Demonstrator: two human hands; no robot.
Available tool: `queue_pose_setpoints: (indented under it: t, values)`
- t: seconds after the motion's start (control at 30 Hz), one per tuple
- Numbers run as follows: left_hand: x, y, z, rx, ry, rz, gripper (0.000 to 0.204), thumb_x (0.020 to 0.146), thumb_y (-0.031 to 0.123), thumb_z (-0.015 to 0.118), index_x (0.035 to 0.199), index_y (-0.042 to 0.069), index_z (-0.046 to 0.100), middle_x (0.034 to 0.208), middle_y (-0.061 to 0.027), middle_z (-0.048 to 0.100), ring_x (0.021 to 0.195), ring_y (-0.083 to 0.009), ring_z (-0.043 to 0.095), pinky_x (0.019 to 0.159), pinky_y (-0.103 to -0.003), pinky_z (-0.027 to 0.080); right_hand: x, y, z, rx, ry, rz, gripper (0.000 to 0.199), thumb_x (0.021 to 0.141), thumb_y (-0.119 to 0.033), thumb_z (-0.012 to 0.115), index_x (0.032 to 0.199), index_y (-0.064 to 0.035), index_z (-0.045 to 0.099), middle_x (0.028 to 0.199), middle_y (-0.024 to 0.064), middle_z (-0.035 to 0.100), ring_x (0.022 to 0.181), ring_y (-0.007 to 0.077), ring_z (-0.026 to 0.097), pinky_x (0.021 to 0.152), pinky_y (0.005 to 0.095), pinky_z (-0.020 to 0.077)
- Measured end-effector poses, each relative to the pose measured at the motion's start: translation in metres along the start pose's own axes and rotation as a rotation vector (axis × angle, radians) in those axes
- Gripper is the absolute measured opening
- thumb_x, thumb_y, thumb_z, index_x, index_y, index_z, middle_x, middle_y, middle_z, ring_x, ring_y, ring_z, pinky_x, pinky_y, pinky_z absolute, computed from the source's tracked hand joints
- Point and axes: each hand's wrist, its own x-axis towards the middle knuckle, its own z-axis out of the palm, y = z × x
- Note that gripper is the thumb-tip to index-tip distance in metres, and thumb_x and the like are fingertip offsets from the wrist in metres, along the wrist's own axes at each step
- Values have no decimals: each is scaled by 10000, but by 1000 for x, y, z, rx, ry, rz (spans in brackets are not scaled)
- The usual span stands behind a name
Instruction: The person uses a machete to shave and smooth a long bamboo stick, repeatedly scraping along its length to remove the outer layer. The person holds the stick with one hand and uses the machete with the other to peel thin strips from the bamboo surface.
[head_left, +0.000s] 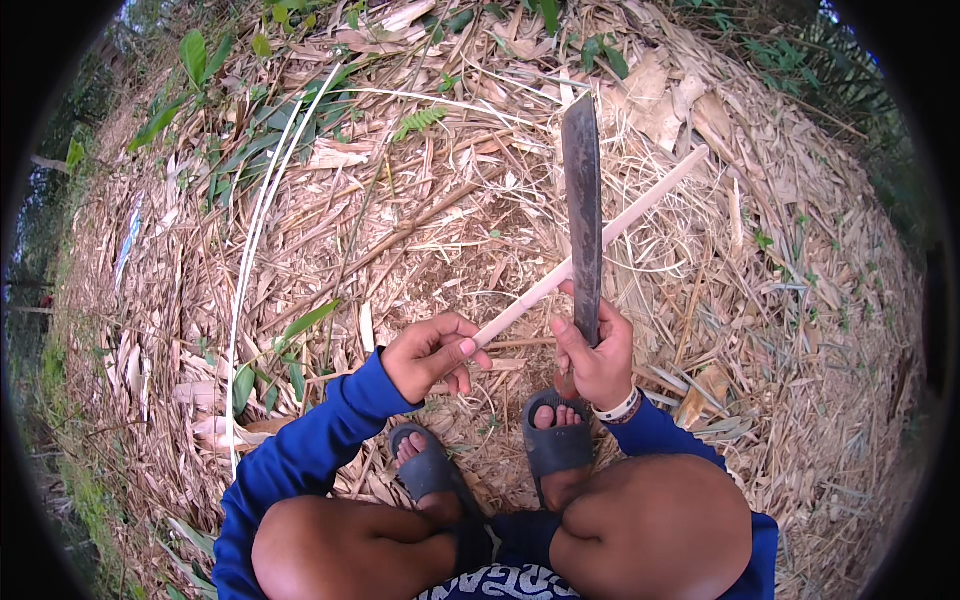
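Between thumb and fingers, my left hand pinches the near end of a pale, flat bamboo strip. The strip slants up and to the right, passing behind the blade of a machete. My right hand is closed round the machete low down, with the dark blade pointing away from me and nearly upright in view. Most of the handle is hidden by my palm and fingers. Blade and strip cross just beyond my right hand; whether they touch I cannot tell.
Dry leaves and shavings cover the ground. Long white strips lie at the left, and curled thin shavings lie right of the blade. My feet in dark sandals are close below my hands. Green plants grow at the far left.
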Motion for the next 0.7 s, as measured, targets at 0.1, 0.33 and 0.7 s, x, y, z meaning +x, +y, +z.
queue_pose_setpoints:
  t: [0.1,0.33,0.7]
  values:
    - [-1,5,9,37,-96,-11,306,1023,164,510,1259,-32,513,1058,-122,683,788,-128,659,695,-262,537,10,-3,4,64,13,53,234,945,-139,668,1096,34,624,639,-6,574,494,37,490,450,205,382]
    - [-29,0,-39,538,-330,-170,437,968,199,630,1330,-18,518,1083,-100,681,1030,-169,622,933,-332,484,40,-21,-36,381,148,127,146,958,-113,617,1020,18,623,626,10,516,459,101,477,421,262,404]
    - [-38,-11,-14,277,110,-26,485,1051,212,457,1498,46,370,807,21,586,598,-33,409,535,-196,339,17,-20,-68,-589,134,-153,464,1059,-321,413,1273,47,596,653,51,574,539,101,550,496,263,422]
